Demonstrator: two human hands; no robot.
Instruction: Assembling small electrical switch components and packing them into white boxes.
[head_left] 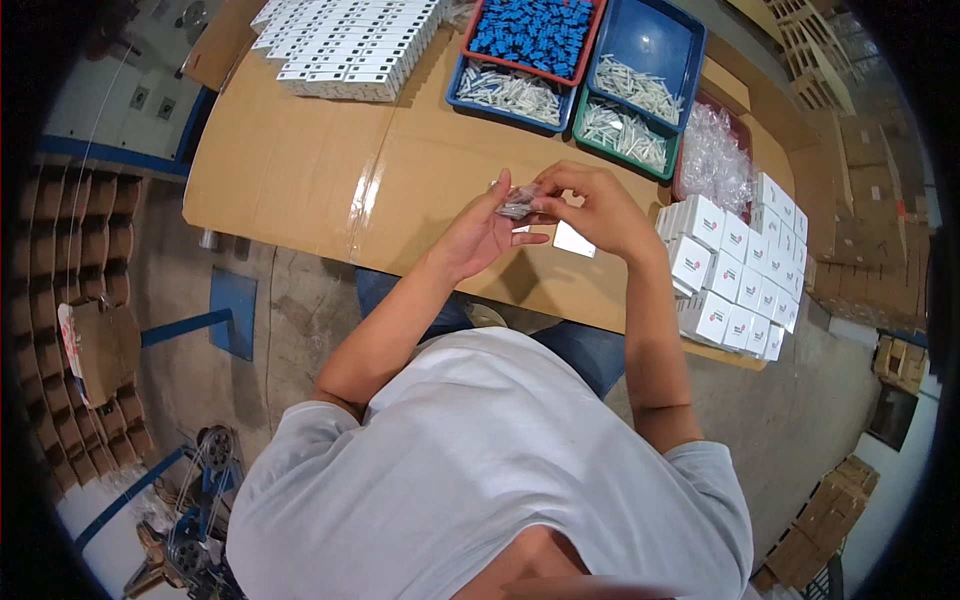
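Left hand point(476, 236), partly open, supports what appears to be a crinkled, clear plastic packet point(517, 204); right hand point(594, 202), curled, pinches it above the smooth tan cardboard tabletop point(290, 160), near a flat white rectangular piece point(574, 240).

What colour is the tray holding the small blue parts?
The tray is red, seen best in the head view.

"How does the surface point(300, 190) look?"
"Like matt cardboard, crossed by glossy tape point(369, 188)."
"And the held packet point(517, 205)?"
"Thin, shiny, see-through plastic. The shirt point(500, 440) looks like matt cloth."
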